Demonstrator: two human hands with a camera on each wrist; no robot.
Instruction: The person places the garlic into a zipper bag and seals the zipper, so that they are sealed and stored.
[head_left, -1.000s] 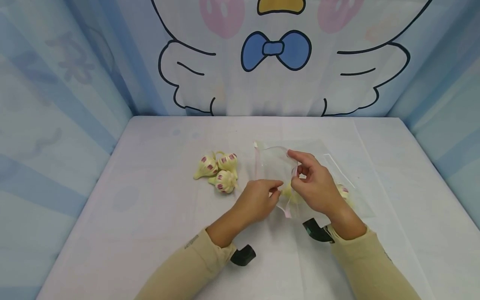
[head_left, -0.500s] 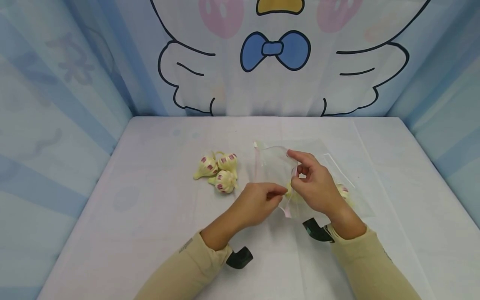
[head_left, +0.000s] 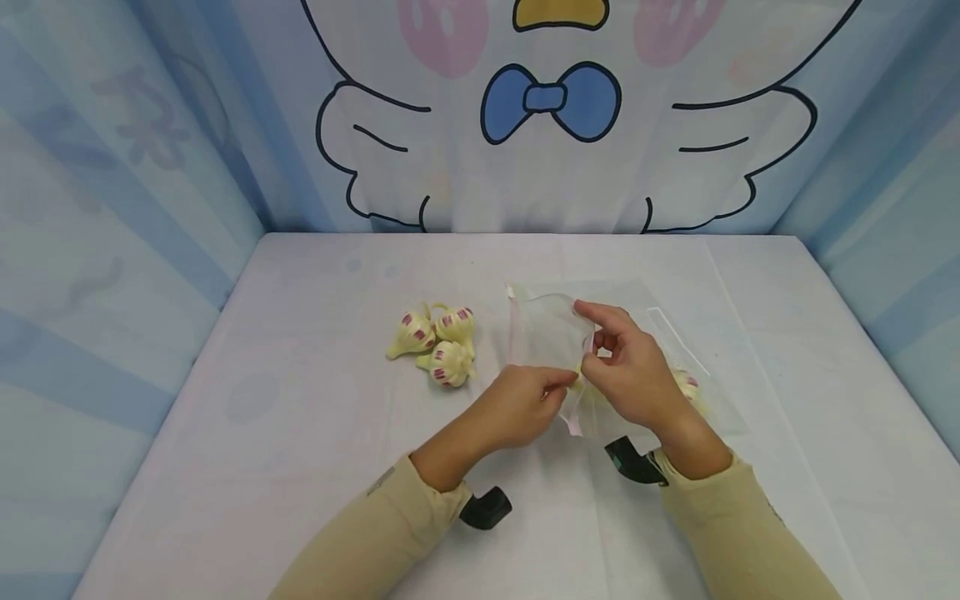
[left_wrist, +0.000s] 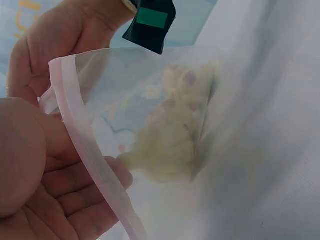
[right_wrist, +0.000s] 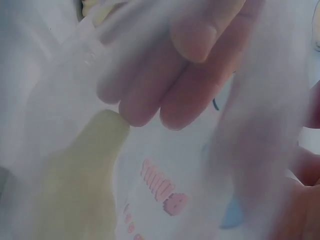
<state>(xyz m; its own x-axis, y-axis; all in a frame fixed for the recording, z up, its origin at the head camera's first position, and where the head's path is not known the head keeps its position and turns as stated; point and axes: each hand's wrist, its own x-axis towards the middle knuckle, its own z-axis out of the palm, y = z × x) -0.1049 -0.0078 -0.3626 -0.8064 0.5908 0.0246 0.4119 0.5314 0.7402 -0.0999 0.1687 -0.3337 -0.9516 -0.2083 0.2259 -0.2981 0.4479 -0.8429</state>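
Observation:
A clear zip bag (head_left: 543, 321) with a pink-edged mouth lies on the table, its mouth toward the left. My right hand (head_left: 630, 362) pinches the bag's edge between thumb and fingers and lifts the mouth. Through the bag, in the left wrist view, a pale yellow garlic bulb (left_wrist: 167, 152) shows with its stem toward the mouth. My left hand (head_left: 521, 406) reaches in at the mouth, extended fingertips right at the stem; the right wrist view shows this stem (right_wrist: 102, 132) too. Deeper in the bag sits another garlic bulb (head_left: 686, 383) with purple marks, partly hidden by my right hand.
Three garlic bulbs (head_left: 450, 362) with purple patches lie clustered on the white table (head_left: 300, 467), left of the bag. A printed curtain (head_left: 551, 183) stands along the back, with blue curtains on both sides.
My left hand has moved slightly right, its fingertips further into the bag's mouth, and the garlic stem there shows less. My right hand holds the bag's edge in the same place.

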